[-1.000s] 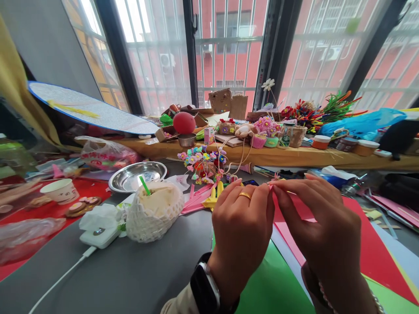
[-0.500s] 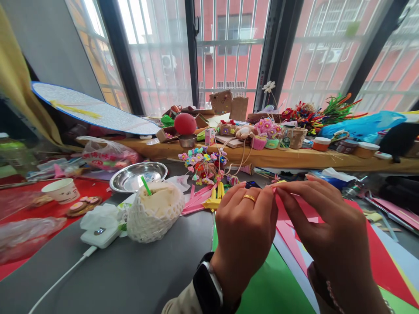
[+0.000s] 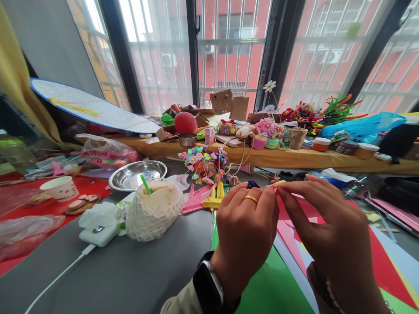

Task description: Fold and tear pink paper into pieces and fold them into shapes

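My left hand (image 3: 247, 229) is closed, its thumb side turned away from view, with a gold ring on one finger and a watch on the wrist. Opposite it, my right hand (image 3: 334, 231) pinches with thumb and forefinger. Their fingertips meet at a small bit of pink paper (image 3: 274, 186), mostly hidden by the fingers. Below the hands lie a green sheet (image 3: 271, 283), pink paper strips (image 3: 290, 244) and a red sheet (image 3: 389, 270). Left of the hands are folded yellow paper pieces (image 3: 214, 198) and more pink strips (image 3: 196, 198).
A netted coconut (image 3: 153, 218) with a green straw stands left on the grey table, beside a white charger (image 3: 98, 235) and a metal plate (image 3: 137, 175). Further left is a paper cup (image 3: 59, 189). Craft flowers (image 3: 203, 163) stand ahead, before a cluttered window ledge (image 3: 281, 158).
Both hands stay pinched together at nearly the same spot. The view has shifted very slightly.
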{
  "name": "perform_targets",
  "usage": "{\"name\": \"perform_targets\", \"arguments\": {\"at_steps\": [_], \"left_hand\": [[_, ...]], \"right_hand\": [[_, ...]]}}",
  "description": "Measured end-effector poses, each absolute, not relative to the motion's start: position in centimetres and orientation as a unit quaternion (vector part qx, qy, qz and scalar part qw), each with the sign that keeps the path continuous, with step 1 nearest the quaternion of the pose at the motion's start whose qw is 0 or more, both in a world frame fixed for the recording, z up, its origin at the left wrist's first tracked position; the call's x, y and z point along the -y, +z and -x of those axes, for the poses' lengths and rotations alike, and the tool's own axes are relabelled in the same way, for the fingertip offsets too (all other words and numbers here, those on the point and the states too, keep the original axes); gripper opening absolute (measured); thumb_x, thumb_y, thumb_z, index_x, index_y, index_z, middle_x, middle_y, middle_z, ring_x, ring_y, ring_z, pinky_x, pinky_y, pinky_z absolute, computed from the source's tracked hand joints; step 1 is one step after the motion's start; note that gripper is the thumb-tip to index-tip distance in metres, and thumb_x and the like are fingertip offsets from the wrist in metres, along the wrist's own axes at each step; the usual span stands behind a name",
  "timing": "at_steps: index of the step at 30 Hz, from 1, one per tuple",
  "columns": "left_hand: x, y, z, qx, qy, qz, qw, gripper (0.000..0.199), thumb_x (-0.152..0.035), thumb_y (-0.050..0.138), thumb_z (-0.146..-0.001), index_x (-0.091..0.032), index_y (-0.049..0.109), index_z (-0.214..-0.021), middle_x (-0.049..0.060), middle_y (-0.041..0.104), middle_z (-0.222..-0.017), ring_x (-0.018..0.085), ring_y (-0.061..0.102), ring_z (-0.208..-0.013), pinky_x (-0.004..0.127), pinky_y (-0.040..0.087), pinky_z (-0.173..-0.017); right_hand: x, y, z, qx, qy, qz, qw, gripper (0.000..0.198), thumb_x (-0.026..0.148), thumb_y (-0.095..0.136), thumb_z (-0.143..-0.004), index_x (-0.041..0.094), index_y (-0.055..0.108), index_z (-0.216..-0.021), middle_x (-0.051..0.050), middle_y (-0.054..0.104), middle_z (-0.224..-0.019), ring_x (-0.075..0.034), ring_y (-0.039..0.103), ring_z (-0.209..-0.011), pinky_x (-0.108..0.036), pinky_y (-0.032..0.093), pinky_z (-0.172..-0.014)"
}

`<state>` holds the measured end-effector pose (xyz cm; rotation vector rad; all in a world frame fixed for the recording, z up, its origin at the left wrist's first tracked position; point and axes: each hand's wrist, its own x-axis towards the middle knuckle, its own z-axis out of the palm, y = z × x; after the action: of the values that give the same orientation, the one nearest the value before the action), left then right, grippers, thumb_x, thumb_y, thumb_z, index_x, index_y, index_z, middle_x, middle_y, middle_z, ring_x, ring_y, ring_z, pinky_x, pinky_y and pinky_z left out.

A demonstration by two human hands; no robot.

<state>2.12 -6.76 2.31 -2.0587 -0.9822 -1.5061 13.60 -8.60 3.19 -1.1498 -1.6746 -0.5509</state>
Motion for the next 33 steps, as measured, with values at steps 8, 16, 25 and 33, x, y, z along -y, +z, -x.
{"name": "perform_targets", "arguments": {"at_steps": [8, 16, 25, 33], "left_hand": [[6.7, 2.3, -2.1, 0.345, -0.536, 0.741, 0.213, 0.009, -0.016, 0.051, -0.073, -0.014, 0.060, -0.075, 0.001, 0.061, -0.059, 0.014, 0.056, -0.058, 0.031, 0.046, -0.069], [6.8, 2.4, -2.0, 0.324, -0.538, 0.748, 0.216, 0.008, -0.014, 0.052, -0.073, -0.014, 0.059, -0.075, 0.000, 0.061, -0.061, 0.013, 0.056, -0.059, 0.031, 0.046, -0.069], [6.8, 2.7, -1.4, 0.305, -0.520, 0.767, 0.219, 0.009, -0.014, 0.051, -0.073, -0.014, 0.060, -0.075, 0.000, 0.061, -0.061, 0.012, 0.057, -0.060, 0.030, 0.047, -0.067], [7.3, 3.0, -1.1, 0.303, -0.528, 0.763, 0.215, 0.008, -0.014, 0.053, -0.072, -0.014, 0.060, -0.076, 0.000, 0.063, -0.065, 0.013, 0.057, -0.062, 0.030, 0.047, -0.069]], "right_hand": [[8.6, 3.1, -13.9, 0.692, -0.237, 0.475, 0.489, 0.005, 0.022, 0.054, -0.073, 0.022, 0.059, -0.075, 0.001, 0.064, -0.072, -0.015, 0.058, -0.070, -0.033, 0.039, -0.083], [9.0, 3.4, -14.0, 0.695, -0.239, 0.473, 0.485, 0.007, 0.024, 0.053, -0.074, 0.023, 0.059, -0.078, 0.002, 0.065, -0.072, -0.015, 0.060, -0.070, -0.032, 0.040, -0.080], [9.2, 3.5, -14.1, 0.699, -0.240, 0.468, 0.485, 0.007, 0.024, 0.051, -0.074, 0.022, 0.058, -0.075, 0.001, 0.066, -0.072, -0.017, 0.061, -0.071, -0.034, 0.041, -0.078], [9.6, 3.9, -13.8, 0.703, -0.250, 0.460, 0.481, 0.009, 0.024, 0.050, -0.075, 0.022, 0.059, -0.075, 0.002, 0.066, -0.069, -0.017, 0.062, -0.069, -0.033, 0.042, -0.077]]}}
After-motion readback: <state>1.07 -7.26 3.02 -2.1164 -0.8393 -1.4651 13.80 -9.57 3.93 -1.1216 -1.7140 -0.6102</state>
